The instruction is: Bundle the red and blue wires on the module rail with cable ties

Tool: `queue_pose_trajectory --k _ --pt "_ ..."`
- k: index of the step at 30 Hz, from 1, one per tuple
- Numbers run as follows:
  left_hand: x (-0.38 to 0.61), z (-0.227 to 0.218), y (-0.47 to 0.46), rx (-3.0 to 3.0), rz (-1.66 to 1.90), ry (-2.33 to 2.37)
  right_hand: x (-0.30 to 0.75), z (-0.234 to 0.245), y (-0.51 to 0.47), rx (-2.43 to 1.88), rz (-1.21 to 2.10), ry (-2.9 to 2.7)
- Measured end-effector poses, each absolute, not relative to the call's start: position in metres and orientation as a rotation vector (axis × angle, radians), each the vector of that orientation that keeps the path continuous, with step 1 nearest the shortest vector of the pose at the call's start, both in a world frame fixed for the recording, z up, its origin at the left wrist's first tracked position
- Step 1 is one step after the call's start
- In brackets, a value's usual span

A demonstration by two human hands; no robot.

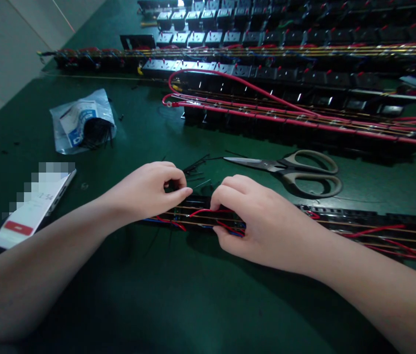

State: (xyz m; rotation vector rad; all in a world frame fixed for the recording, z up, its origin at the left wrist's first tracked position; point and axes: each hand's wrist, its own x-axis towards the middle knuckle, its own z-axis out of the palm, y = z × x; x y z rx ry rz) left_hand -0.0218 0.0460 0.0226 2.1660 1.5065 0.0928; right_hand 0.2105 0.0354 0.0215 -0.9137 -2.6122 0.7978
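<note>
A long black socket strip with copper bars and red and blue wires lies across the green table in front of me. My left hand is closed, thumb and fingers pinching at the strip's left end, probably on a thin black tie that I cannot make out clearly. My right hand is curled over the strip beside it, fingers pressed on the red wires. Loose black cable ties lie just behind my hands.
Grey-handled scissors lie behind the right hand. A plastic bag of black ties sits at the left, a phone nearer me. Several wired socket strips with red cables fill the back of the table.
</note>
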Motion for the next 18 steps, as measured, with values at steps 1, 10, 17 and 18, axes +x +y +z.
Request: queue_pose_trajectory --k 1,10,17,18 --pt "-0.022 0.022 0.047 2.142 0.098 1.506 0.210 0.022 0.036 -0.913 0.800 -2.612" --pt "-0.021 0.029 0.037 2.362 0.368 1.463 0.210 0.021 0.035 -0.905 0.799 -2.608" --pt "-0.006 0.032 0.007 2.418 0.733 1.368 0.212 0.020 0.036 -0.905 0.837 -2.593" --pt "-0.005 0.027 0.007 2.410 0.744 1.364 0.212 0.021 0.037 -0.906 0.839 -2.590"
